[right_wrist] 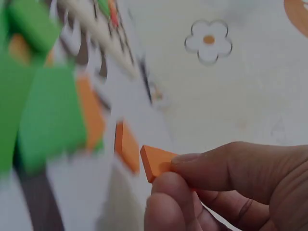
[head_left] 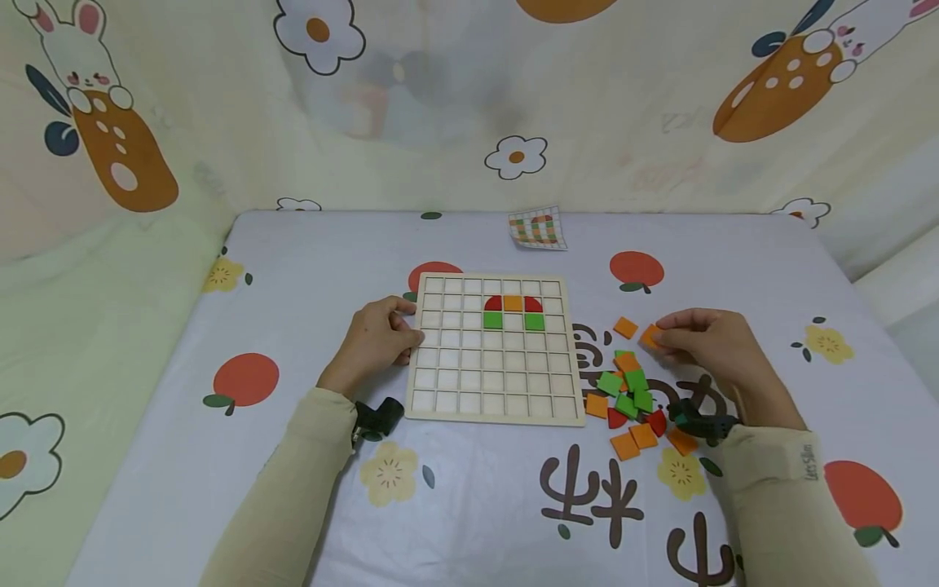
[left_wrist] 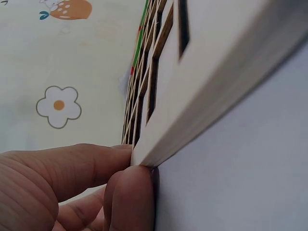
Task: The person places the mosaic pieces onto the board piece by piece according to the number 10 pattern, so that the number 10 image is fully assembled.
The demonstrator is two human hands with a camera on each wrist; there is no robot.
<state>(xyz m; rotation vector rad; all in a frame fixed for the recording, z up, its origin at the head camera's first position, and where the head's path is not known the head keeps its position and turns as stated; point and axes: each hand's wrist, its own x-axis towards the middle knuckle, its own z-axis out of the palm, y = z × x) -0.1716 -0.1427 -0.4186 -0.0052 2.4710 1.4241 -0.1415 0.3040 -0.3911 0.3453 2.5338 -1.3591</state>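
The right hand's (head_left: 707, 341) narrow grip held a flat orange square tile (head_left: 650, 336), just beside another orange square tile (head_left: 625, 328) and near loose green, red and orange pieces (head_left: 626, 406). The left hand (head_left: 372, 336) pinched the left edge of a pale wooden gridded board (head_left: 450, 359) on the cloth-covered counter (head_left: 477, 505).

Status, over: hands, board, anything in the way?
Right hand pinching flat orange square tile. Left hand gripping pale wooden grid board at its left edge. Five red, orange, green tiles inlaid. Loose orange square tile between right hand and board.
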